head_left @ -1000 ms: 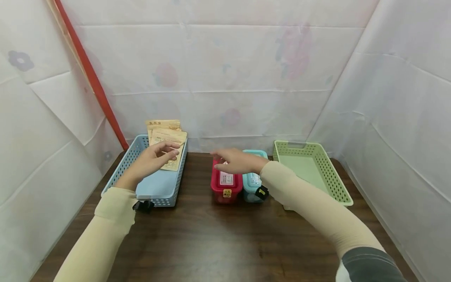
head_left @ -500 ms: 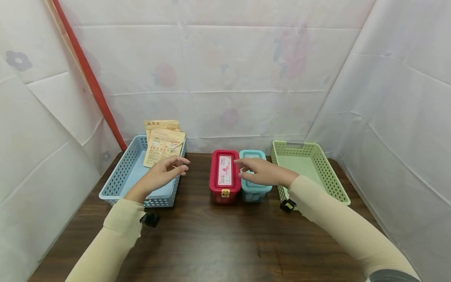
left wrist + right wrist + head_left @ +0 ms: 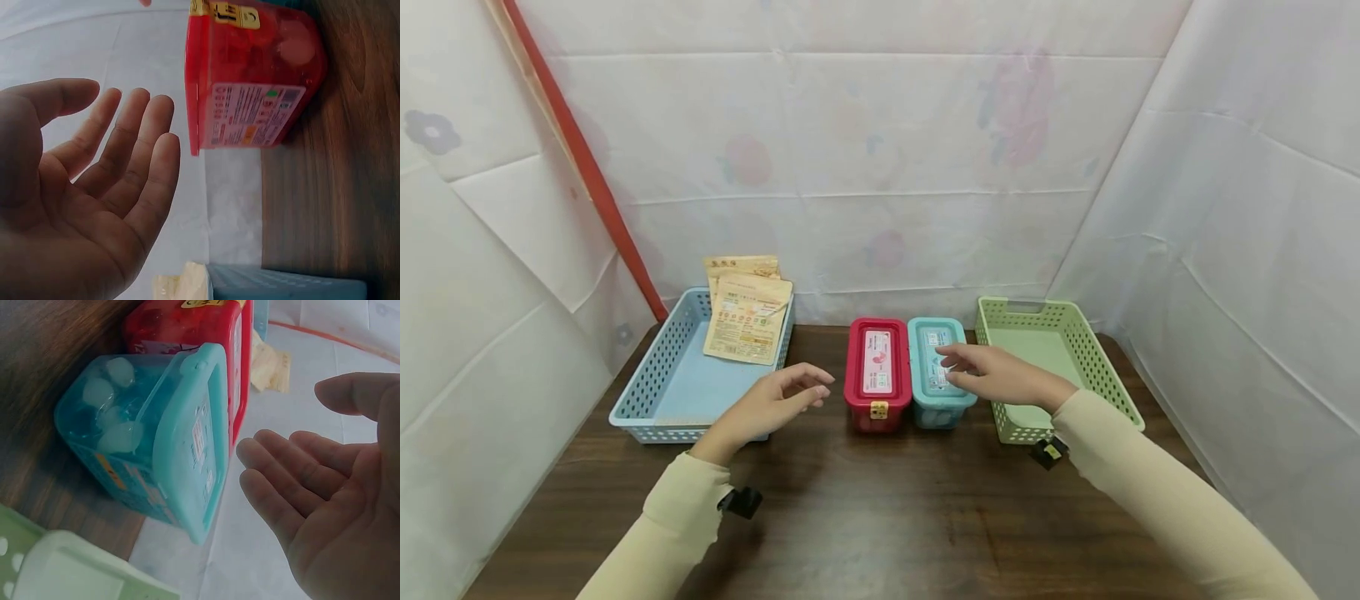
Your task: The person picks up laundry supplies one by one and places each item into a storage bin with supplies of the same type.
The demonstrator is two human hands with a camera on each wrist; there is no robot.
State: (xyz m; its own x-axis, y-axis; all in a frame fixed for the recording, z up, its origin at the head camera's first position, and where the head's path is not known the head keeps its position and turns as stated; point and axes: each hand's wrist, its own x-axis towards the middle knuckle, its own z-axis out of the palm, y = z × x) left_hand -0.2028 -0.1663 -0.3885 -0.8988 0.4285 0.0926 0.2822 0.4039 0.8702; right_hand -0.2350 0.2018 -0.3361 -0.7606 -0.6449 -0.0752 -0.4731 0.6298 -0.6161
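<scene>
A red lidded plastic box [image 3: 877,367] and a turquoise lidded box [image 3: 936,392] stand side by side on the wooden table. Pale rounded pieces show through the turquoise box's side [image 3: 119,406] in the right wrist view. My left hand [image 3: 775,408] hangs left of the red box, fingers loosely bent with nothing in them. Over the turquoise lid is my right hand [image 3: 1003,375], likewise holding nothing, its fingertips overlapping the lid in the head view. In the right wrist view a gap shows between these fingers and the lid.
At the left, a blue basket [image 3: 673,375] holds two beige pouches [image 3: 748,321], leaning at its back. A light green basket [image 3: 1037,346] stands on the right. White patterned sheeting [image 3: 880,167] encloses the table [image 3: 865,517] at the back and sides.
My right hand has moved right, from over the red box to over the turquoise one. My left hand has moved right and nearer, away from the pouches. The boxes stay in place.
</scene>
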